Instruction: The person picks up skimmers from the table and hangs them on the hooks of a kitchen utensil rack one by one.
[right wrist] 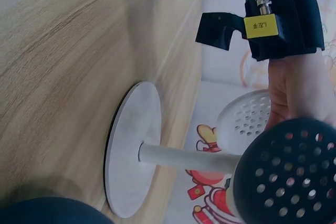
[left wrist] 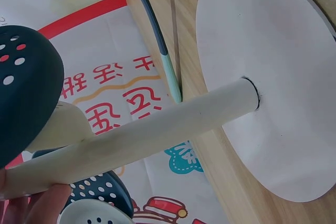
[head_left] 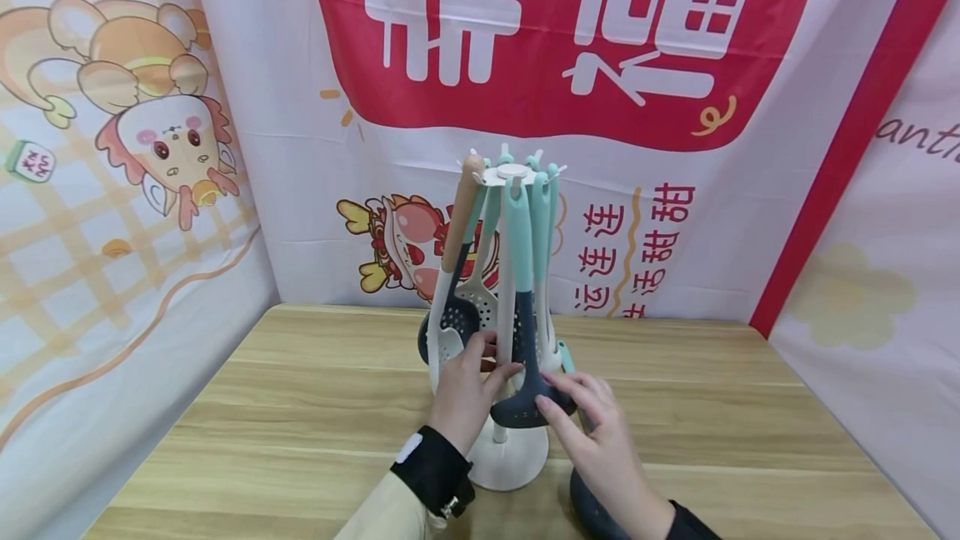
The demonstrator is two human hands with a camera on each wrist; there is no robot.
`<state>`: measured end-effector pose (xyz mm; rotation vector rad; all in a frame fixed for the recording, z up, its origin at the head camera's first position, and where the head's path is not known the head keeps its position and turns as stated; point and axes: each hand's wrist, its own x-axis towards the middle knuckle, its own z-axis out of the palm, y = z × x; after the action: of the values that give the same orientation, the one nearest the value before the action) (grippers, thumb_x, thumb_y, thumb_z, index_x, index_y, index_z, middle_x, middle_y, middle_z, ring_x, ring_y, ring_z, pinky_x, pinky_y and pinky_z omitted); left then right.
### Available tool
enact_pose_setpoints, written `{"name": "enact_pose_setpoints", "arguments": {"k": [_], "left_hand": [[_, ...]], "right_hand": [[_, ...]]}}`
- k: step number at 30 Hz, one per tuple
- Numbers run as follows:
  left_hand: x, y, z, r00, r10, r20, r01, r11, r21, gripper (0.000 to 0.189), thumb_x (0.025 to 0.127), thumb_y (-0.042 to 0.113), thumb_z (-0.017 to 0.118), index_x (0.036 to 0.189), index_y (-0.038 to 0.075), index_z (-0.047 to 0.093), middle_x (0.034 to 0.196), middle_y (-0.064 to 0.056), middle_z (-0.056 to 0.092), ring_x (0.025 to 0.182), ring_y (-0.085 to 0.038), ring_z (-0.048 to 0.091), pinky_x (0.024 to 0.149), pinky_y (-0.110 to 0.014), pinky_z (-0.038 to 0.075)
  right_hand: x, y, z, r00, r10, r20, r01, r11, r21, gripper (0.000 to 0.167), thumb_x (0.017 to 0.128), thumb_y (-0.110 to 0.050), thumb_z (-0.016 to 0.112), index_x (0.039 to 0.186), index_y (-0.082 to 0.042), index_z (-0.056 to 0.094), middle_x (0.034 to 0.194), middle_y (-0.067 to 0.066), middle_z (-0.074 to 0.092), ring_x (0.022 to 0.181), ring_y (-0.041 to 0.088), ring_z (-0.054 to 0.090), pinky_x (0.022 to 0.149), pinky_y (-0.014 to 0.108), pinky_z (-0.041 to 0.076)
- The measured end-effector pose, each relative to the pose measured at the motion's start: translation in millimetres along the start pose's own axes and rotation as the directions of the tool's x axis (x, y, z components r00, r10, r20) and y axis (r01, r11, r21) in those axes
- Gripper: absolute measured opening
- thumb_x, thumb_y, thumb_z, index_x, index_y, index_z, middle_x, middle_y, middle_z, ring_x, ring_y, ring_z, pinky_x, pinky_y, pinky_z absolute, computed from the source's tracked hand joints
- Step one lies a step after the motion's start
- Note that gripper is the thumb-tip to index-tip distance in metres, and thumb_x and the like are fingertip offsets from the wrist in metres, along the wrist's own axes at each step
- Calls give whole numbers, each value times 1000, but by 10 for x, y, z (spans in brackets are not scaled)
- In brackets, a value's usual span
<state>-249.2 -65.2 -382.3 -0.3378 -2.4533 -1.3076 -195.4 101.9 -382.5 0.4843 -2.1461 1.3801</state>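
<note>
A white utensil stand (head_left: 510, 457) stands upright on the table, kitchen tools hanging round its top. My left hand (head_left: 463, 394) grips its pole (left wrist: 131, 142), fingers curled round it in the left wrist view. On the near side hangs a dark skimmer (head_left: 517, 408) with a teal handle; its perforated head (right wrist: 283, 177) fills the lower right of the right wrist view. My right hand (head_left: 603, 436) pinches the right edge of that head with its fingertips. The left hand (right wrist: 296, 87) shows beyond it in the right wrist view, its fingers partly hidden.
A dark tool (head_left: 592, 511) with a teal handle lies on the wooden table (head_left: 712, 440), partly under my right hand. Hanging on the stand are a wooden-handled tool (head_left: 459, 215), a pale slotted tool (head_left: 480, 298) and several others. Printed cloth (head_left: 285, 148) stands behind and at the sides.
</note>
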Motion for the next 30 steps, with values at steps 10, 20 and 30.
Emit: {"name": "enact_pose_setpoints", "arguments": {"k": [10,20,30], "left_hand": [[5,-4,-3,1000,-12,12,13,999,-31,39,92,28,69,125,14,54,114,-5,69,100,-18,67,84,-31,61],[-1,-1,-4,1000,-15,4,15,999,-44,38,92,27,70,124,14,54,113,-5,69,99,-18,68,82,-29,61],[-9,2,0,1000,-11,3,12,999,-37,39,92,28,70,124,14,54,113,-4,69,99,-17,68,83,-29,61]], "right_hand": [[44,148,-79,993,105,-52,-105,994,1,20,99,-8,59,116,-6,69,112,6,67,104,4,55,91,16,45],[87,451,-171,976,213,-43,-217,969,-116,27,96,-9,63,122,-1,65,114,14,67,104,22,58,93,38,47],[95,765,-280,829,536,163,-472,825,-310,64,94,-29,67,144,2,42,138,26,49,124,41,47,97,57,47]]}}
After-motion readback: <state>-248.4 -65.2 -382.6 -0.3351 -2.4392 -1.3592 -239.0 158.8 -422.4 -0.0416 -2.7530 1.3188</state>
